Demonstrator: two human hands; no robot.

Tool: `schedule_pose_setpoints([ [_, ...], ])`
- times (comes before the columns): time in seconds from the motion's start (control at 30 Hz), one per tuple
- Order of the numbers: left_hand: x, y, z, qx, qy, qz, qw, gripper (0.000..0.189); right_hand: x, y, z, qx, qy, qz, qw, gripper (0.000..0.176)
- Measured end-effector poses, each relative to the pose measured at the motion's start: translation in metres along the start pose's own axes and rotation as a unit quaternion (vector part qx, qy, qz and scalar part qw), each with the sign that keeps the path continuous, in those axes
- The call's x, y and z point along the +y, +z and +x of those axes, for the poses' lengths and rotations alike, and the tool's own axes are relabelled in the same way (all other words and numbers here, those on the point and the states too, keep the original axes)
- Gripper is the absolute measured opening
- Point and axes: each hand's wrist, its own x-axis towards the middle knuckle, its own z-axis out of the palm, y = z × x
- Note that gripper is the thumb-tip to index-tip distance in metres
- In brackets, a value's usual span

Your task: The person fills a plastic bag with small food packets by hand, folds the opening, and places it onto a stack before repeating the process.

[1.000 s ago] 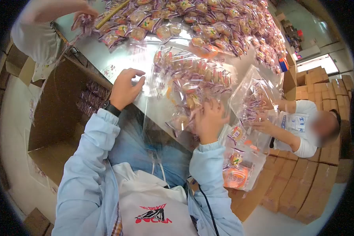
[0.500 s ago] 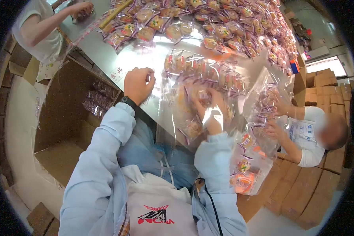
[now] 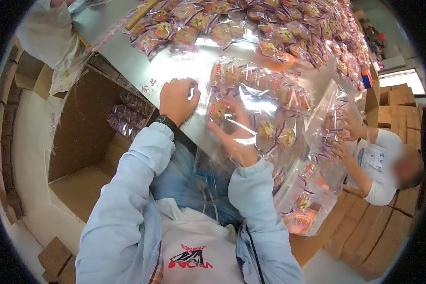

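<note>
A large clear plastic bag [image 3: 201, 124] lies on the shiny table, with wrapped snack packets [image 3: 270, 87] in a row inside it. My right hand [image 3: 236, 135] is within the clear plastic, thumb and fingers spread around a small wrapped packet [image 3: 217, 111] at the near left end of the row. On the table edge to the left, my left hand [image 3: 179, 102] has its fingers curled at the bag's upper left side; whether it pinches the film is hidden. More packets [image 3: 272, 132] lie right of my right hand.
A big pile of wrapped snacks [image 3: 293, 23] covers the far table. An open carton [image 3: 80, 137] with packets stands at left. A co-worker [image 3: 376, 158] handles another bag at right; another person [image 3: 49, 38] stands upper left. Stacked cartons [image 3: 364, 232] fill the lower right.
My right hand has moved left to the left end of the packets, and packets now lie where it was. The view has shifted slightly. The upper-left person's arm has moved up.
</note>
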Motion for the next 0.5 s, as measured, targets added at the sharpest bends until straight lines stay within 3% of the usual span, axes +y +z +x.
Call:
schedule_pose_setpoints([
  [0.07, 0.001, 0.001, 0.000, 0.014, 0.005, 0.007, 1.000, 0.007, -0.006, -0.010, -0.008, -0.054, -0.047, -0.025, 0.997, 0.070],
  [0.17, 0.000, 0.000, 0.000, 0.013, 0.008, 0.000, 1.000, 0.007, -0.012, -0.012, -0.014, -0.047, -0.014, -0.010, 0.999, 0.066],
  [0.23, 0.000, 0.002, -0.001, 0.009, 0.005, 0.006, 1.000, 0.007, 0.003, -0.003, -0.020, -0.034, 0.116, 0.067, 0.990, 0.062],
  [0.37, -0.001, 0.002, 0.001, 0.015, 0.012, 0.005, 1.000, 0.007, -0.003, -0.003, -0.022, -0.029, 0.070, 0.144, 0.987, 0.057],
  [0.5, 0.001, 0.001, 0.000, -0.031, -0.029, 0.009, 0.999, 0.011, 0.000, -0.004, -0.015, -0.066, 0.028, 0.051, 0.996, 0.060],
])
